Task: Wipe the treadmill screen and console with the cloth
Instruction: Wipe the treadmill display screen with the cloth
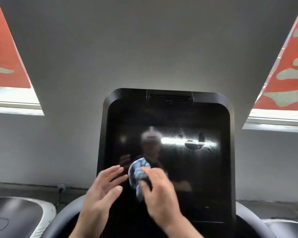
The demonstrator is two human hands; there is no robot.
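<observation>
Treadmill screen [187, 169] — dark, glossy, smeared — before grey wall [144, 48]

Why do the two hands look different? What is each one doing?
The right hand grips the blue and white cloth; the left hand holds nothing. The right hand's fingers curl round the cloth; the left hand's fingers are spread and nearly straight. The right hand looks blurrier. Both are bare and raised in front of the dark screen.

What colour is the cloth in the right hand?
The cloth is blue and white, patterned; the head view shows it.
</observation>
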